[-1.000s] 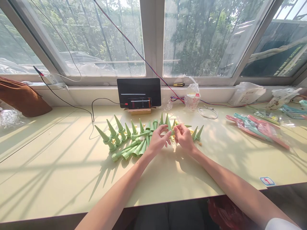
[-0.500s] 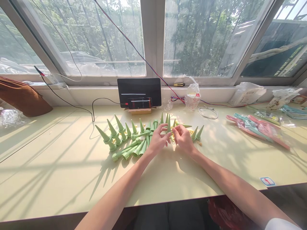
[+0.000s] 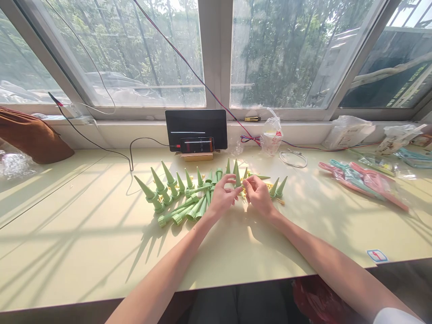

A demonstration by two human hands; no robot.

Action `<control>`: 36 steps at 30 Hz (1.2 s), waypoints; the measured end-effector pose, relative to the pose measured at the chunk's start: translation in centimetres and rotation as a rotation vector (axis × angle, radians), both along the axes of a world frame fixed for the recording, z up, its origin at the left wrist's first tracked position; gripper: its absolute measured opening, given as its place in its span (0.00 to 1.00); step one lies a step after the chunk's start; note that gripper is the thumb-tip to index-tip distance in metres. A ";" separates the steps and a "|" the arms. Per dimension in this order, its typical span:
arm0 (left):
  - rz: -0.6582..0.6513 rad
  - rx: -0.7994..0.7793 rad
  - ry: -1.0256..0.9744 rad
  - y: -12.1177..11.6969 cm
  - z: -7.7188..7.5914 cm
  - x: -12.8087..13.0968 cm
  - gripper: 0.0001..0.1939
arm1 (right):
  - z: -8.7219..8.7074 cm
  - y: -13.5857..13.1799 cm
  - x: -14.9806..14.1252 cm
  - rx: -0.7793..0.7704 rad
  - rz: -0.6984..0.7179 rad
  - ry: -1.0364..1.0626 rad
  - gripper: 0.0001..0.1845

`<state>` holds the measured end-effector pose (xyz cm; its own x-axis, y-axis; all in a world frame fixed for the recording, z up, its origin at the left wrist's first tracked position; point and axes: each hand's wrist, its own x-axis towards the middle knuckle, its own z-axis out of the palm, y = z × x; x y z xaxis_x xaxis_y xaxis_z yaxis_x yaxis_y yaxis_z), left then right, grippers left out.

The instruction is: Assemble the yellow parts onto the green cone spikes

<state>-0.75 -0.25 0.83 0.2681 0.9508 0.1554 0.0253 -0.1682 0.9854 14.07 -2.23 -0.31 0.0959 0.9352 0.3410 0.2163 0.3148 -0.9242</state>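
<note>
My left hand (image 3: 223, 194) is closed around the lower part of a green plastic spike (image 3: 236, 173), whose point stands upward. My right hand (image 3: 259, 194) is pinched beside the spike's base, at its right side. Whatever lies between those fingertips is too small to make out. To the left, several green cone-tipped spikes (image 3: 163, 186) stand on the table. Loose green tapered tubes (image 3: 184, 213) lie in a heap in front of them. Small yellow pieces (image 3: 281, 201) show around my right hand, near two upright green cones (image 3: 280, 186).
A tablet (image 3: 196, 126) and a phone (image 3: 196, 145) on a small cardboard stand are behind the spikes. A tied plastic bag (image 3: 271, 136) and a coiled white cable (image 3: 293, 159) sit farther right. Pink and teal plastic tools (image 3: 366, 182) in clear wrapping lie at the right.
The held spike has tilted slightly to the left at its tip. Both hands stay in nearly the same place and the other things have not moved.
</note>
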 end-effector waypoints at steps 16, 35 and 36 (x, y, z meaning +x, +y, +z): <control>0.029 0.010 -0.032 0.1 -0.3 0.0 0.22 | 0.0 0.1 0.0 0.001 0.004 0.001 0.17; 0.024 0.010 -0.093 -0.1 0.1 0.0 0.22 | -0.1 0.1 0.0 0.008 0.019 0.001 0.16; 0.023 0.010 -0.095 -0.1 0.1 0.0 0.23 | 0.0 0.1 0.0 0.009 0.021 -0.002 0.16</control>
